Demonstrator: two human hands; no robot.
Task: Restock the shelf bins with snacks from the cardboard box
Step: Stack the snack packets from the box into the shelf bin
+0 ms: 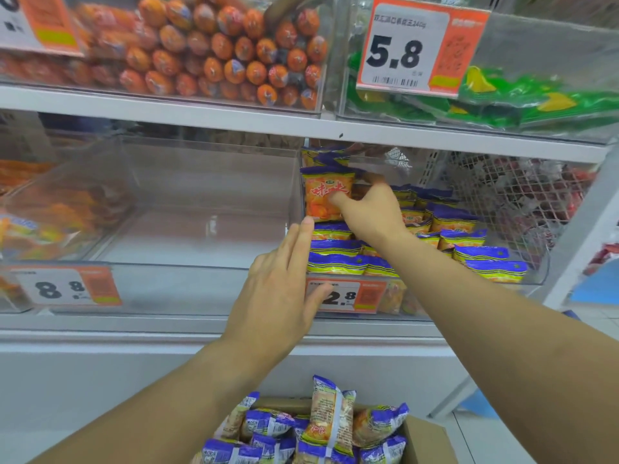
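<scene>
Both hands were up at the middle shelf, centre of frame. Right hand (371,209) reached into the clear bin (536,279), thumb and curled fingers pinching an orange snack packet (326,195) held upright against the bin's left wall, above the stacked packets. Left hand (284,283) was flat, fingers straight and pressed together, fingertips touching the bin's front left corner, the thumb lying over the 2.8 price tag (355,296); it held nothing. White shelving (167,123) ran across the frame. Left of centre sat a clear bin (150,229) with an 8.8 tag (67,288). Upper left, a bin of orange sausages (217,51); upper right, green packs (536,105) behind a 5.8 tag (412,48). Wire mesh basket (502,189) at right, contents blurred. Cardboard box (425,443) at bottom centre, filled with blue-and-orange snack packets (331,416), one standing upright above the rest. Rows of the same packets (469,239) lay in the bin under the right hand.
</scene>
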